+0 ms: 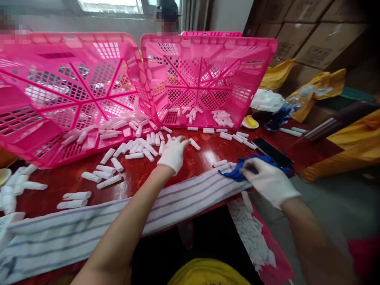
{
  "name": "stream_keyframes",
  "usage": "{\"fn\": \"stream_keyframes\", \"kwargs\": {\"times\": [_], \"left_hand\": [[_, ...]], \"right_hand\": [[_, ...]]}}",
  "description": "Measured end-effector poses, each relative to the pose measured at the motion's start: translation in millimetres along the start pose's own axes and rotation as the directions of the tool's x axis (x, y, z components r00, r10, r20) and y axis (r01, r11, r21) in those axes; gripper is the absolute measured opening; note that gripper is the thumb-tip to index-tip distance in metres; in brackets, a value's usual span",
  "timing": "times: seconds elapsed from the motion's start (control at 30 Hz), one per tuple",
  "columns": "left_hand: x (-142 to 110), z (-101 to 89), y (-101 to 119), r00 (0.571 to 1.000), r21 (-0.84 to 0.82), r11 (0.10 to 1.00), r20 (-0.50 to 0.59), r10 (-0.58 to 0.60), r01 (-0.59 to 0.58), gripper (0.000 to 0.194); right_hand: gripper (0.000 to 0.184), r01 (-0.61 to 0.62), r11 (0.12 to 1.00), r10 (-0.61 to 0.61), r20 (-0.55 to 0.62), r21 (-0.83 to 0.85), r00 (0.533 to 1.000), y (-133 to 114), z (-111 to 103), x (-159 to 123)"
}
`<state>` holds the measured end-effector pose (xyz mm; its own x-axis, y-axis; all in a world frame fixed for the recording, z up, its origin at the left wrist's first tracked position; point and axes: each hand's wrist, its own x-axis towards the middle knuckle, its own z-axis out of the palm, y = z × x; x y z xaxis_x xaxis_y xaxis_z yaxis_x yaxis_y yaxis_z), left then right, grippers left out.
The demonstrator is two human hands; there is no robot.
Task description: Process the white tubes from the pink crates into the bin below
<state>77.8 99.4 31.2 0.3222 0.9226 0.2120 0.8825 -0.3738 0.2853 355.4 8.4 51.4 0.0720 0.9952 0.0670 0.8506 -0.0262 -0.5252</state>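
My left hand [172,155], in a white glove, reaches over the red tabletop among small white tubes [148,154]. Its fingers are stretched out and apart, with nothing visible in them. One tube [194,144] lies just right of its fingertips. My right hand [268,181], also gloved, is at the table's right edge with thumb and forefinger curled together on a crumpled blue cloth [233,173]. Its other fingers are partly hidden. Below it, a pink bag [277,253] holds many white tubes, and one tube [247,201] shows near its top.
Two pink plastic baskets [198,39] are tipped toward me, with tubes inside. A striped towel [178,202] runs along the table's front edge. A black phone [271,151] lies at right, near a small dish [249,123]. Cardboard boxes [314,39] are stacked behind; another person [168,19] is beyond the baskets.
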Motion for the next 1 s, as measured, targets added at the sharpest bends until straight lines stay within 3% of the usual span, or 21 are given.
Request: {"fn": "stream_keyframes", "kwargs": {"times": [0.07,0.13,0.2,0.27,0.3,0.37,0.43,0.5,0.53,0.6,0.7,0.8,0.87,0.93,1.0], "left_hand": [[43,14.2,-1,0.994,0.064,0.997,0.103,0.028,-0.034,0.055],[70,27.1,1,0.987,0.047,0.998,0.158,0.038,-0.046,0.043],[78,35.2,3,0.986,0.012,0.999,0.165,0.037,-0.040,0.028],[67,37.6,4,0.989,-0.030,0.999,0.144,0.019,-0.015,0.024],[57,36.9,4,0.992,-0.059,0.998,0.129,0.007,0.000,0.026],[29,32.5,6,0.995,-0.125,0.992,0.103,-0.017,0.030,0.032],[-3,25.7,10,0.995,-0.227,0.972,0.091,-0.045,0.065,0.037],[-32,17.8,17,0.993,-0.410,0.905,0.091,-0.080,0.111,0.040],[-44,13.9,21,0.991,-0.506,0.853,0.093,-0.096,0.130,0.040],[-64,6.7,28,0.986,-0.651,0.741,0.115,-0.118,0.164,0.040],[-81,-0.5,39,0.978,-0.689,0.694,0.161,-0.135,0.209,0.036],[-89,-1.4,54,0.975,-0.675,0.704,0.152,-0.159,0.221,0.030],[-91,1.3,64,0.971,-0.702,0.672,0.125,-0.206,0.233,0.030],[-94,5.0,71,0.952,-0.726,0.631,0.109,-0.286,0.273,0.033],[-96,8.1,73,0.930,-0.723,0.615,0.105,-0.352,0.314,0.036]], "right_hand": [[0.022,0.114,0.978,-0.116,0.002,-0.174,0.993,1,11,23],[0.026,0.281,0.912,-0.242,0.162,-0.298,0.957,-4,29,47],[0.022,0.392,0.843,-0.289,0.304,-0.368,0.908,-11,46,66],[0.020,0.373,0.869,-0.296,0.262,-0.325,0.919,-16,56,74],[0.020,0.328,0.921,-0.291,0.185,-0.212,0.939,-18,58,74],[0.023,0.210,0.954,-0.221,0.027,0.215,0.975,-23,58,69],[0.026,0.079,0.758,-0.096,-0.009,0.647,0.995,-31,56,60],[0.031,-0.042,0.528,-0.004,0.052,0.848,0.999,-42,55,52],[0.033,-0.079,0.464,0.010,0.084,0.882,0.996,-47,55,49],[0.034,-0.112,0.438,-0.015,0.132,0.892,0.991,-56,53,44],[0.029,-0.019,0.616,-0.183,0.166,0.788,0.969,-67,46,39],[0.022,0.117,0.750,-0.358,0.251,0.651,0.900,-77,40,33],[0.026,0.104,0.716,-0.380,0.260,0.691,0.888,-84,42,27],[0.033,0.067,0.609,-0.324,0.171,0.791,0.930,-88,48,22],[0.036,0.051,0.517,-0.189,0.056,0.855,0.980,-87,55,16]]}}
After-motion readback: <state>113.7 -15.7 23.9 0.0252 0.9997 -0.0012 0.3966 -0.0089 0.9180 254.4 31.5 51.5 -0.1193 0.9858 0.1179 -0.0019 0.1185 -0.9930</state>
